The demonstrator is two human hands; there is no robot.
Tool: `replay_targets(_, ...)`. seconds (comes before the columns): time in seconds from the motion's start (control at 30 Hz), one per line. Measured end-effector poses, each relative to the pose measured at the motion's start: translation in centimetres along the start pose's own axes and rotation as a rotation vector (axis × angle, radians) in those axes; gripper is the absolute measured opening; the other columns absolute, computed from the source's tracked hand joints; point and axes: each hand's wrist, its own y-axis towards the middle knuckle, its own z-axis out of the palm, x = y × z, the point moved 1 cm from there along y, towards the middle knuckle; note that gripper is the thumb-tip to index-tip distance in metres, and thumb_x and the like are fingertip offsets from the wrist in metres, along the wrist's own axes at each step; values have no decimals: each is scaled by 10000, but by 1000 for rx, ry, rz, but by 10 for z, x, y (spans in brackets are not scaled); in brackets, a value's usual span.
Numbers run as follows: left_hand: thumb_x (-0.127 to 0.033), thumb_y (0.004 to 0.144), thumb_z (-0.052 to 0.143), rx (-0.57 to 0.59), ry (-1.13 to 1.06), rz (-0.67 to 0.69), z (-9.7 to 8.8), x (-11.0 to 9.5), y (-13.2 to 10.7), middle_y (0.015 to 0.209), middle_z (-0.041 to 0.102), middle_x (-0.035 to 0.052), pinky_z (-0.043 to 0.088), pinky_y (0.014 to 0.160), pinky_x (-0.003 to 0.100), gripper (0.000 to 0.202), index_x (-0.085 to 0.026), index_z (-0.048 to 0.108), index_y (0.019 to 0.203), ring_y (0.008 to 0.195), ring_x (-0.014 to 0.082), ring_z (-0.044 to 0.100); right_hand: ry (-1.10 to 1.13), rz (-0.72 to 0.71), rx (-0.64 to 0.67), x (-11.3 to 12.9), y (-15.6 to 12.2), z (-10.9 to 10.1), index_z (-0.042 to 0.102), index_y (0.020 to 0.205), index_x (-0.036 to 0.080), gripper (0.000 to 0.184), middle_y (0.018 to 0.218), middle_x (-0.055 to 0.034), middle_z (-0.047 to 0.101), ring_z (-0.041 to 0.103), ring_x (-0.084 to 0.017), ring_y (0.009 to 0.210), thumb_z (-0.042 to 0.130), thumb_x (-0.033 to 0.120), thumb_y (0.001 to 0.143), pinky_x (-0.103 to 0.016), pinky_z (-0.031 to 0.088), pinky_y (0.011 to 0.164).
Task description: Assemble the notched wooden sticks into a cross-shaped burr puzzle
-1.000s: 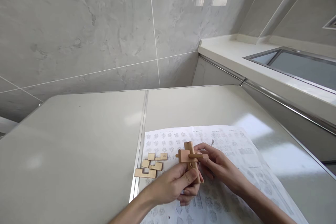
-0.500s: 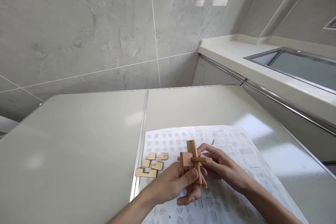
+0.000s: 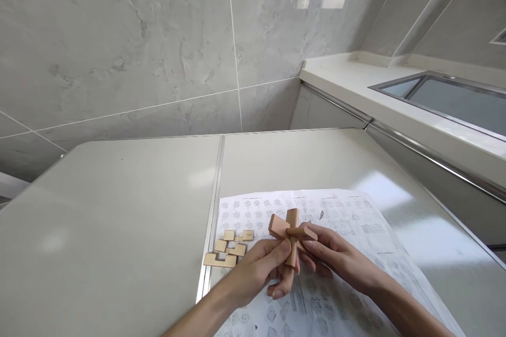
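Both my hands hold a small wooden cross puzzle (image 3: 291,230) of interlocked bars above a printed instruction sheet (image 3: 356,231). My left hand (image 3: 259,271) pinches its lower upright bar between thumb and fingers. My right hand (image 3: 336,258) grips the puzzle from the right, fingers closed on a cross bar. Several loose notched wooden pieces (image 3: 229,247) lie on the sheet's left edge, just left of my left hand.
The white table (image 3: 118,210) has a metal seam (image 3: 211,216) running front to back. A grey tiled wall (image 3: 138,42) stands behind. To the right, a higher counter (image 3: 356,84) holds a steel sink (image 3: 454,95).
The puzzle has been turned in my hands: the cross bars now point diagonally instead of level. Both hands shifted slightly with it; the loose pieces have not moved.
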Motion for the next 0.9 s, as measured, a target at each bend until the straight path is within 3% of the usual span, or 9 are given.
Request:
replay_targets(0.2, -698, 992, 576, -49, 2, -15, 0, 0, 1, 461, 475, -74, 291, 467, 257, 548, -174, 586, 831, 378, 76, 318, 86, 40, -24, -3, 0, 0, 643, 995, 206, 378, 697, 35, 522, 307, -89, 520, 586, 577, 1047, -260, 222, 497)
replay_targets(0.33, -738, 977, 561, -43, 17, -24, -1, 0, -1, 484, 485, -68, 291, 475, 251, 587, -167, 598, 841, 394, 75, 335, 225, 57, -103, -5, 2, -2, 588, 887, 205, 379, 699, 41, 486, 271, -79, 517, 627, 553, 1033, -256, 193, 495)
replay_targets(0.63, -618, 948, 715, -72, 49, -61, 1, 1, 1, 507, 480, -88, 351, 484, 223, 478, -181, 560, 832, 414, 63, 351, 518, -54, -354, -8, 7, -22, 545, 807, 212, 359, 665, 71, 341, 125, -95, 522, 684, 468, 1017, -231, 247, 460)
replay_targets(0.9, -608, 923, 749, -89, 80, -93, 5, -1, 3, 487, 466, -102, 349, 469, 220, 487, -186, 534, 807, 401, 49, 352, 788, -224, -510, -3, 8, -40, 492, 802, 225, 334, 706, 74, 286, 143, -91, 507, 734, 339, 1001, -169, 370, 426)
